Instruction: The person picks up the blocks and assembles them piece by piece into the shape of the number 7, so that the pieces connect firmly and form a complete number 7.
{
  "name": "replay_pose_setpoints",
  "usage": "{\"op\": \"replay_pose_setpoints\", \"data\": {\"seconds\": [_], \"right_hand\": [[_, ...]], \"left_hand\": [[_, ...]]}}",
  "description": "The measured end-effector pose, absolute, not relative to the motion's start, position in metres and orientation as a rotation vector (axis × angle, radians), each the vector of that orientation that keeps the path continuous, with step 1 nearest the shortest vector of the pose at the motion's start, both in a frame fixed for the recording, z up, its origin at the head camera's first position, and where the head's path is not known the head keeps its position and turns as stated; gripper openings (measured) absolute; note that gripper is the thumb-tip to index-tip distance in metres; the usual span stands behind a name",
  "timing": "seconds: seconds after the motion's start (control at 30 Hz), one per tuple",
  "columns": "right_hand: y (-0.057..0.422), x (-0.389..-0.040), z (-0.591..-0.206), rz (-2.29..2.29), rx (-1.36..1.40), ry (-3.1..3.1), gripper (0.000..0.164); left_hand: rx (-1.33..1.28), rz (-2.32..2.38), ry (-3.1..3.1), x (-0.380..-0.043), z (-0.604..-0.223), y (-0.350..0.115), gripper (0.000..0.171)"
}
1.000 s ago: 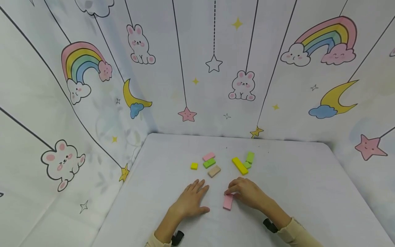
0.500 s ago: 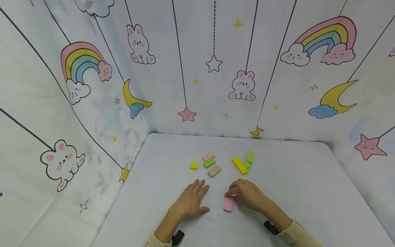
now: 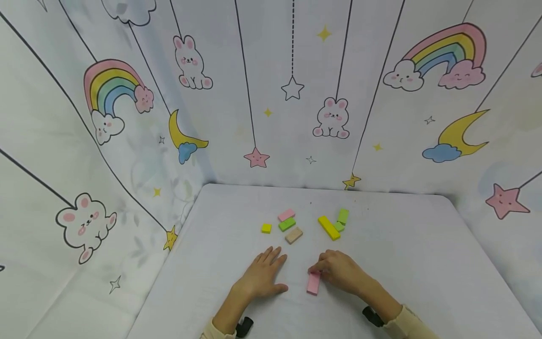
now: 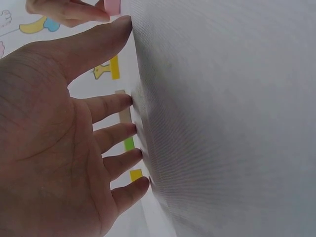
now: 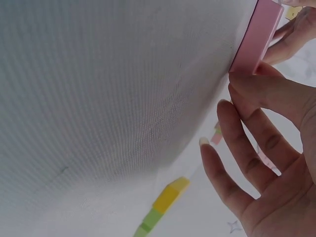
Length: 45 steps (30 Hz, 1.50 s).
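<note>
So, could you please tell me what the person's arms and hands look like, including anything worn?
The left hand and right hand wear no gloves. Plain cream sleeves end short of both wrists, and a small, dark black device shows beside each cuff.

Far end of pink block (image 3: pixel 313 284) — hidden by right fingers (image 3: pixel 318 265), sleeves (image 3: pixel 408 325) — cropped below
</note>
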State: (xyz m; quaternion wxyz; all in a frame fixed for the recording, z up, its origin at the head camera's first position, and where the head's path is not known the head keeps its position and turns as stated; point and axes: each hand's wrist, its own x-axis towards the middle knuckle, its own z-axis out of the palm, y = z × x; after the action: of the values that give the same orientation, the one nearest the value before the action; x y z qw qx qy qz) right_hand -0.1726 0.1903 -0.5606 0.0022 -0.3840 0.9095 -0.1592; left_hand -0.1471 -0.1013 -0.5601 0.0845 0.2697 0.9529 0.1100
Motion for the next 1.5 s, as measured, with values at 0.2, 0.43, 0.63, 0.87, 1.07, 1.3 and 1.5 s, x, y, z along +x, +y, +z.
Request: {"op": "replay_pose_setpoints", "data": {"seconds": [0.2,0.43,0.63,0.87,1.07,1.3,1.5], "right_hand": [[0.19,-0.169,-0.562,-0.495,-1.203,2.855,0.035],[0.188,-0.164,-0.56,-0.525,-1.246,2.85,0.037],[0.187,-0.163,-0.559,-0.533,-1.278,2.836,0.036],[0.188,-0.165,-0.552,-0.521,-1.215,2.82,0.042],[0.188,-0.172,-0.544,-0.437,-1.131,2.909,0.038],[0.184,-0.18,-0.539,-0.514,-1.018,3.107,0.031],[0.175,-0.188,-0.537,-0.564,-0.865,3.2,0.027]], "left_hand": [[0.788,0.334,2.838,-0.146,-0.561,-0.101,0.084],[0.776,0.348,2.819,-0.147,-0.56,-0.099,0.082],[0.766,0.342,2.81,-0.148,-0.559,-0.098,0.081],[0.761,0.345,2.811,-0.148,-0.559,-0.097,0.079],[0.773,0.372,2.822,-0.148,-0.558,-0.096,0.078],[0.777,0.411,2.867,-0.146,-0.561,-0.088,0.078],[0.722,0.507,2.897,-0.14,-0.556,-0.075,0.073]]}}
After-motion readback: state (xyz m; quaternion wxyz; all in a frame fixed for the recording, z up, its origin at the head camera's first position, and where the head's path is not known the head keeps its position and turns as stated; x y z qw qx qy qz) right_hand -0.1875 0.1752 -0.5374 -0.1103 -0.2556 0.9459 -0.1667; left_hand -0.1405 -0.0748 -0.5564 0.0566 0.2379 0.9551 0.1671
